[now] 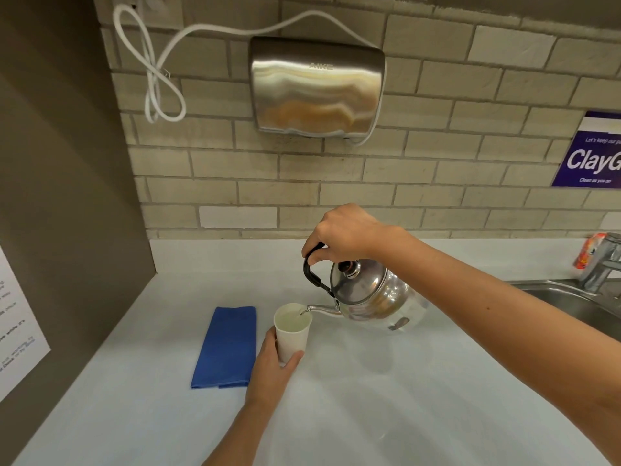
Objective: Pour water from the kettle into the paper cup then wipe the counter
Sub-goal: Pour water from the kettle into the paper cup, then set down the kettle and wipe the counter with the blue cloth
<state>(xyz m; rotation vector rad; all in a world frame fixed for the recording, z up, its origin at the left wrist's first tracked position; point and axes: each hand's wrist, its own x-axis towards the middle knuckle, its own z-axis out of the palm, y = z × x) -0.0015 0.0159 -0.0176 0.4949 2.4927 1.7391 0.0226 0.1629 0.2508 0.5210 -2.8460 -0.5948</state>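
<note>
The left hand [274,366] reaches in from below, fingers wrapped around the upright paper cup [291,331] on the counter [369,398], beside a folded blue cloth [225,346]. The right hand [346,235] clenches the kettle [366,294] handle from above, tilting its spout over the cup's rim.

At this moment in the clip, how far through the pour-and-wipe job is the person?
Done: the kettle is lifted and tilted, its spout over the paper cup, which already holds liquid. In hand: the pour, with the right hand on the black handle and the left hand steadying the cup. Left: wiping; the folded blue cloth lies untouched on the counter beside the cup.
</note>
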